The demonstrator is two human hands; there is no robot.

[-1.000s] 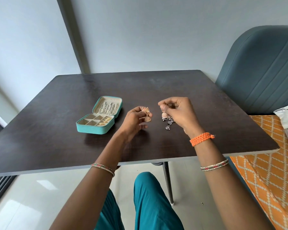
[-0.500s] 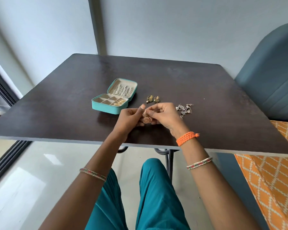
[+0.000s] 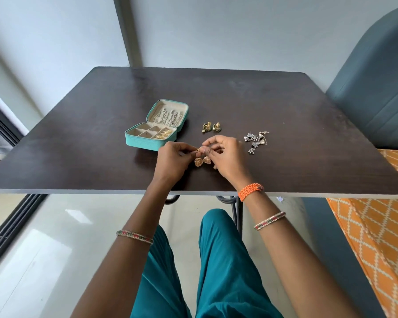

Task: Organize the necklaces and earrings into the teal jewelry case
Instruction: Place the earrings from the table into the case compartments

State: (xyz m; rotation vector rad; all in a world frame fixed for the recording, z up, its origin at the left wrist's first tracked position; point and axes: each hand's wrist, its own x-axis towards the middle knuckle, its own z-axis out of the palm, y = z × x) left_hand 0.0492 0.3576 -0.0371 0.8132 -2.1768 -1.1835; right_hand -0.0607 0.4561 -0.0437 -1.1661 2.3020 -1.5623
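Both hands meeting above dark surface (image 3: 285, 106): left hand (image 3: 170, 157) and right hand (image 3: 225, 154) fingers pinching gold dome earrings (image 3: 202, 160), domes dangling. Open teal jewelry case (image 3: 152, 143) just left, necklaces in lid. Green-gold pair (image 3: 211, 127) and silver cluster (image 3: 256, 141) lying loose nearby.

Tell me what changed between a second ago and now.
The hands came together: a second ago the left hand held one gold jhumka alone and the right hand was at the silver earrings. Now both hands pinch the gold jhumka pair, and the silver earrings lie let go on the table. The case stays open; the green-gold earrings lie beside it.
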